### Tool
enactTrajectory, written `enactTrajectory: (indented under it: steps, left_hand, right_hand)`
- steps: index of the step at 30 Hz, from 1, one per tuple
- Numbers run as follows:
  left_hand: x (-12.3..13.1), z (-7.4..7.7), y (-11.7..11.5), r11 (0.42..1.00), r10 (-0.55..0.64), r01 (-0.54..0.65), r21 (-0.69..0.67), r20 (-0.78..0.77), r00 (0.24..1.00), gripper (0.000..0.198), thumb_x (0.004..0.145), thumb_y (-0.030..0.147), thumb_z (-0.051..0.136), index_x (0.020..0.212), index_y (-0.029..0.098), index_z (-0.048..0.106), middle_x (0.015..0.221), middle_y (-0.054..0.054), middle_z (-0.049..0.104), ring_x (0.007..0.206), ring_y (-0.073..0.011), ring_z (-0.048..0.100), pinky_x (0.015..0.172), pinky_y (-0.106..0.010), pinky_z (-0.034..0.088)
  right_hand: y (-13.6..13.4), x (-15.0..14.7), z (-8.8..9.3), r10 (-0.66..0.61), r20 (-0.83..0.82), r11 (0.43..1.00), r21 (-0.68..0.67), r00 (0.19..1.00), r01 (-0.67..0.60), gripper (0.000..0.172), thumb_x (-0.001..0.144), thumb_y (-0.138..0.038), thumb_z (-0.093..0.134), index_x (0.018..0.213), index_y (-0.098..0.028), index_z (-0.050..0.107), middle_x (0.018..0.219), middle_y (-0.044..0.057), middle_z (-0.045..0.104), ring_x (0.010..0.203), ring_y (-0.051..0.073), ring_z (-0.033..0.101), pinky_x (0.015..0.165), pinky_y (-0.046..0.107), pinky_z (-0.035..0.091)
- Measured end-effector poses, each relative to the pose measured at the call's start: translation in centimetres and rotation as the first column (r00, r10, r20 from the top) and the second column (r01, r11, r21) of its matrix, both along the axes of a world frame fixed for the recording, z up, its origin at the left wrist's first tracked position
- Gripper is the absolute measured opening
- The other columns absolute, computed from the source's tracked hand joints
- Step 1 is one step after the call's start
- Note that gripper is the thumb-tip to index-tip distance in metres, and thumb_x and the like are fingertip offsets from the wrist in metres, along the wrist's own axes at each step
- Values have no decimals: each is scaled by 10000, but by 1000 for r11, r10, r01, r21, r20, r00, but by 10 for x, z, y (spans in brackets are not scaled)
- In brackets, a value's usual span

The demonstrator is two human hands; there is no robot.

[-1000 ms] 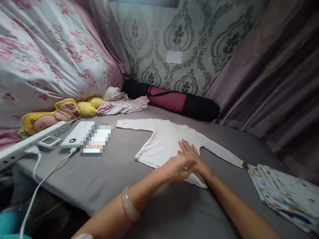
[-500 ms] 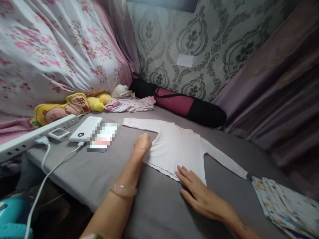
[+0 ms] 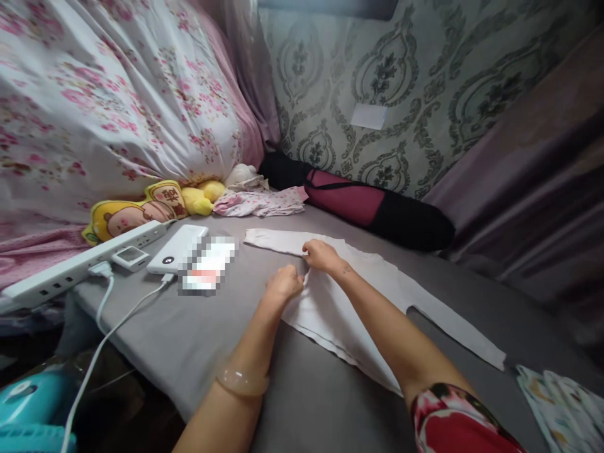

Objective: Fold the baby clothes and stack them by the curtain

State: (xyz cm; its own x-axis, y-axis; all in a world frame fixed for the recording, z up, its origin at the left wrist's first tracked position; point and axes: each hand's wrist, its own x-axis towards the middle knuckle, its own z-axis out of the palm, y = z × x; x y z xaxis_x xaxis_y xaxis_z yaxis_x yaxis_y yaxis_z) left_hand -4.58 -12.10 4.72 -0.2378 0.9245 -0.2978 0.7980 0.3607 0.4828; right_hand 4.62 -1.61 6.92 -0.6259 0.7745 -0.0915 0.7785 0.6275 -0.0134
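A white long-sleeved shirt (image 3: 330,308) lies spread on the grey sheet, its sleeves stretched out to either side. My left hand (image 3: 285,283) is closed on the shirt's left side edge, below the armpit. Just above it, my right hand (image 3: 321,255) pinches the cloth where the left sleeve meets the body. Between the two hands the fabric is drawn into small folds. My right forearm crosses over the shirt's front and hides part of its right half.
A power strip (image 3: 85,264), a white power bank (image 3: 177,248) and a blurred-out phone (image 3: 207,267) lie on the left. Behind are a yellow cushion (image 3: 132,214), crumpled pink-patterned clothing (image 3: 259,201) and a black-and-maroon long bag (image 3: 353,204). Folded patterned cloths (image 3: 561,402) lie at right.
My right hand has moved from lying flat by the lower hem up to the left armpit and has closed on the cloth. My left hand stays on the side edge. The view has shifted slightly.
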Motion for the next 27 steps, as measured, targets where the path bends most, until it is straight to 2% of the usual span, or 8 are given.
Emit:
enactTrajectory:
  steps: [3,6,12,15,17,20,23,27]
  left_hand:
    - [-1,-1,2,1000,-6,6,3,25,1000,311,891,379,436,938,174,665,957,-138,714,959,-281,663,745,-325,471]
    - [-1,-2,3,1000,-17,17,-2,73,997,303,873,402,455,884,180,661,838,-95,703,874,-257,665,679,-295,457]
    - [-1,-4,4,999,-46,46,1,119,992,224,827,361,509,788,194,653,803,-64,698,832,-232,659,632,-268,445]
    - [-1,-3,3,1000,-2,3,-3,33,999,196,821,307,507,883,200,659,947,-92,720,937,-246,663,698,-279,473]
    - [-1,-2,1,999,39,-39,-7,-38,999,225,828,282,498,965,197,655,1062,-127,705,1015,-270,654,760,-308,485]
    - [0,3,-2,998,56,-58,-17,-107,993,261,842,237,484,1040,178,644,1142,-170,676,1068,-292,644,806,-334,486]
    - [1,8,-5,998,47,-52,-34,-135,990,267,859,218,481,1074,170,632,1153,-180,671,1078,-291,643,813,-331,481]
    - [-1,8,-5,998,26,-32,-49,-115,993,323,860,412,529,1064,182,627,1154,-169,676,1078,-289,640,807,-320,478]
  right_hand:
    - [10,-16,-3,9,108,1000,8,994,-10,355,794,-169,571,1133,-176,673,1202,129,659,1109,261,610,857,312,468]
    - [13,-22,-3,7,129,1000,-13,992,-5,355,740,-167,613,1085,-147,696,1123,159,689,1050,284,643,822,320,485]
    - [23,-26,-5,-48,91,999,-21,995,50,339,797,-178,549,1104,-147,689,1143,164,686,1052,272,647,809,298,477]
    - [33,-23,-12,-207,-51,978,-36,977,205,330,866,-213,454,1105,-160,676,1110,143,701,1017,250,657,777,281,469]
    - [36,-21,-22,-335,-190,942,-94,923,322,321,886,-231,426,1084,-176,672,1087,116,709,996,232,658,768,267,461]
    - [33,-21,-41,-412,-316,911,-136,854,389,302,911,-251,406,1066,-191,658,1072,87,710,998,213,647,785,256,453]
    - [21,-23,-59,-377,-377,920,-49,846,389,351,959,-232,317,1115,-187,628,1114,93,690,1038,203,622,840,261,439]
    - [11,-17,-63,-239,-424,963,8,874,268,380,940,-136,313,1189,-154,600,1184,106,657,1113,182,581,942,242,394]
